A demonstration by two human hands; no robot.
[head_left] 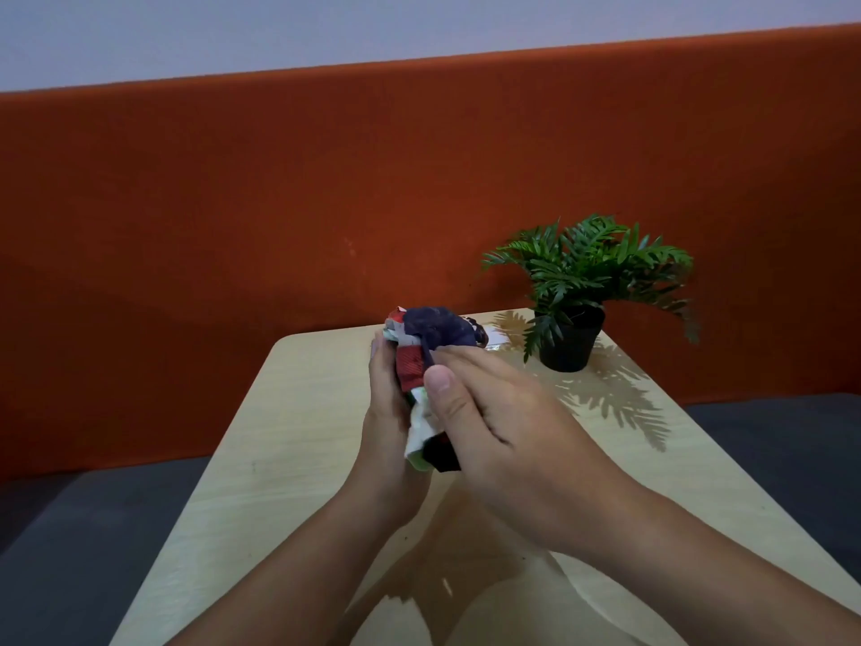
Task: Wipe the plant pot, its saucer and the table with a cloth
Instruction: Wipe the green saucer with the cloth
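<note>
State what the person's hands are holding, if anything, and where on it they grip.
Both hands hold a bunched multicoloured cloth above the table: the left hand cups its left side, the right hand presses its right side, thumb on the middle.

A crumpled printed cloth (421, 361), a matt black plastic-looking pot (570, 342), a smooth pale wood-grain table (289, 440).

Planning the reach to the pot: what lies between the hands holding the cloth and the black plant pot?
In the head view, bare table with leaf shadows; a small dark-and-white item sits behind the cloth, left of the pot.
</note>
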